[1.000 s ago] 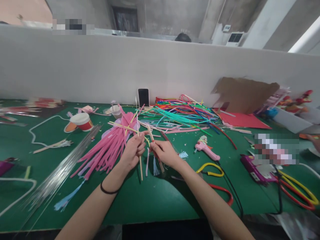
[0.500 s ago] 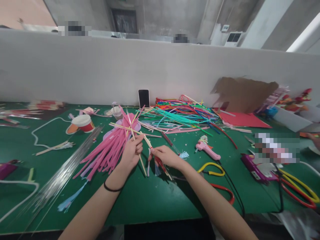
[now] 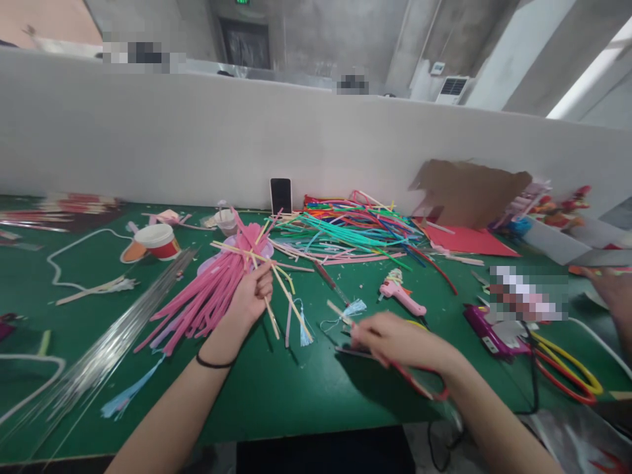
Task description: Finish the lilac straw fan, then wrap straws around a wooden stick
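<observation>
Scissors (image 3: 354, 353) are lying under R hand (image 3: 402, 340) (grip blurred, can't tell), tips pointing twd L hand (image 3: 253, 294), which is pinching pale-yellow stems (image 3: 291, 302).

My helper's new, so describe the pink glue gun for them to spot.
On the green table, find the heap of coloured strips. The pink glue gun lies nearer, just beyond your right hand. Its pink pistol shape sets it apart from the purple device farther right.

On table (image 3: 286, 408), cup (image 3: 158, 242) left of strip bundle (image 3: 200, 296), glue gun (image 3: 405, 299) right, phone (image 3: 281, 196) behind, partition (image 3: 197, 138) behind phone
</observation>
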Motion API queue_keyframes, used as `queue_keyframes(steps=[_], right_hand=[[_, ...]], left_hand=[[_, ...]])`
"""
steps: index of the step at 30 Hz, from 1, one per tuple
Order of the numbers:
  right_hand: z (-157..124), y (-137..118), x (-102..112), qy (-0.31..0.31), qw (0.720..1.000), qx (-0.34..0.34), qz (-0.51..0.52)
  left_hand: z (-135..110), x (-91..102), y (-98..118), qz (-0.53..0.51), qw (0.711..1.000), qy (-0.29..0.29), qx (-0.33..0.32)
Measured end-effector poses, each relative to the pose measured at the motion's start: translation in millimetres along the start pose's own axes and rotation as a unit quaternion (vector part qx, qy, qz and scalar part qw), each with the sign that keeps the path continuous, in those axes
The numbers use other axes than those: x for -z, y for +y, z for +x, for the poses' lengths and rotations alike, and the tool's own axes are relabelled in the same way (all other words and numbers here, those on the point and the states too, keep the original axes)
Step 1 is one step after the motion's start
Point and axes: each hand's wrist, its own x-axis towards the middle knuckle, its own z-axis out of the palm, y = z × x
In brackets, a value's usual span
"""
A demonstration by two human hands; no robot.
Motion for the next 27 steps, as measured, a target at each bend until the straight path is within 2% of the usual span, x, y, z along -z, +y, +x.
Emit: queue_keyframes(steps=[2, 5, 7, 9, 11, 13, 14, 16, 18, 19, 21, 23, 25, 27], right_hand=[[35.3, -8.3, 22.3, 0.11, 0.991, 0.022, -0.067], [102.3, -29.5, 50.1, 0.219, 0.963, 0.057, -0.143], [137.9, -43.7, 56.8, 0.299, 0.94, 0.064, -0.151], [157.2, -52.4, 50.3, 0.36, 0.919, 0.08, -0.141], [159.7, -52.9, 31.5, 0.326, 0.934, 0.107, -0.095], [150.5, -47.2, 6.5, 0.186, 0.975, 0.122, -0.017], [143.7, -43.5, -5.6, 0.117, 0.985, 0.128, 0.02], [129.7, -36.5, -23.5, 0.048, 0.985, 0.146, 0.085], [118.9, -30.7, -28.2, 0.02, 0.981, 0.136, 0.136], [115.1, -28.0, -25.4, 0.028, 0.977, 0.127, 0.167], [110.7, -22.2, -13.1, 0.092, 0.955, 0.114, 0.257], [109.3, -15.6, 1.4, 0.187, 0.896, 0.124, 0.383], [109.9, -9.3, 10.9, 0.236, 0.84, 0.132, 0.471], [111.6, -4.9, 12.9, 0.255, 0.815, 0.129, 0.504]], left_hand=[[-1.5, -3.5, -11.8, 0.016, 1.0, -0.015, 0.018], [-2.9, -4.4, -26.0, 0.04, 0.998, -0.028, 0.025], [-2.2, -1.9, -28.9, 0.055, 0.998, -0.032, 0.021], [-1.0, 0.9, -27.7, 0.069, 0.997, -0.032, 0.013], [-0.7, 2.2, -25.5, 0.081, 0.996, -0.032, 0.006], [-2.4, 1.3, -24.7, 0.092, 0.995, -0.037, 0.005], [-4.0, 0.0, -25.1, 0.097, 0.994, -0.042, 0.008], [-8.6, -3.7, -26.8, 0.108, 0.992, -0.055, 0.02], [-14.3, -8.2, -28.9, 0.124, 0.989, -0.077, 0.037], [-17.1, -10.3, -29.8, 0.131, 0.986, -0.092, 0.047], [-22.1, -13.6, -31.2, 0.144, 0.979, -0.127, 0.063], [-25.8, -15.5, -32.8, 0.168, 0.968, -0.162, 0.087], [-28.5, -16.4, -35.4, 0.197, 0.955, -0.19, 0.111], [-31.2, -17.5, -38.5, 0.214, 0.945, -0.208, 0.132]])
